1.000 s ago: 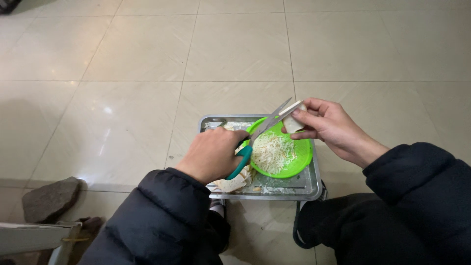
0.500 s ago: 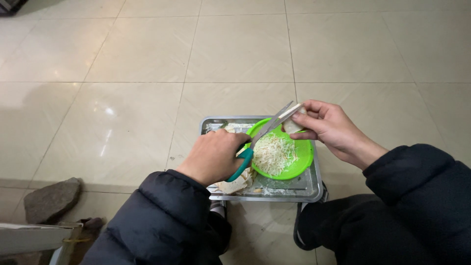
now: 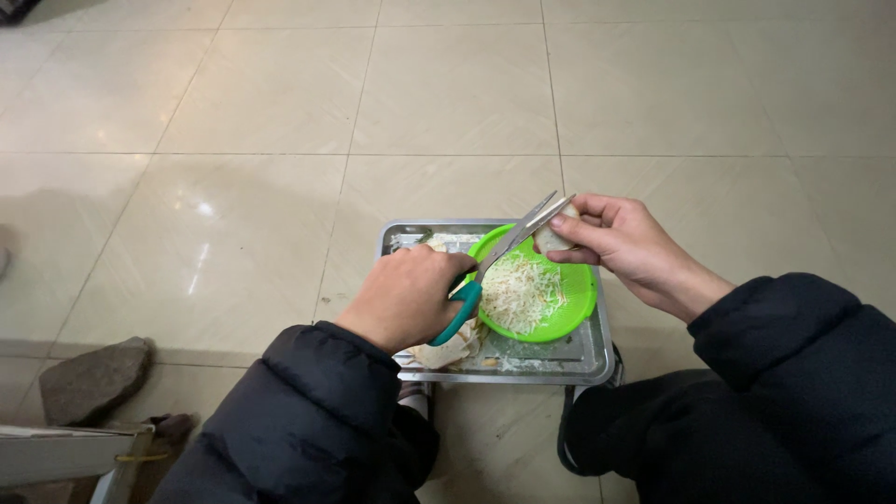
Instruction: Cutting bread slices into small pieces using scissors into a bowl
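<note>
Left hand: my left hand [image 3: 408, 297] is curled shut around the teal handles of the scissors [image 3: 499, 257], knuckles up, over the near left part of the tray.
Scissors: the metal blades run up and to the right from my fist, slightly parted, with their tips at the pale piece in my other hand.
Right hand: my right hand [image 3: 621, 245] pinches a small pale piece [image 3: 551, 239] between thumb and fingertips, the other fingers loosely bent, above the far right edge of the bowl.
Bowl: a green bowl [image 3: 581, 297] sits in the right half of the tray, with a heap of thin pale shreds [image 3: 523, 291] in it, right under the blades.
Tray: a metal tray [image 3: 590, 353] lies on the tiled floor [image 3: 280, 140] between my knees; flat pale pieces [image 3: 448, 351] lie at its near left corner, beneath my left hand.
Floor: a grey stone [image 3: 93, 378] lies well to the left of the tray, by my dark sleeve.
</note>
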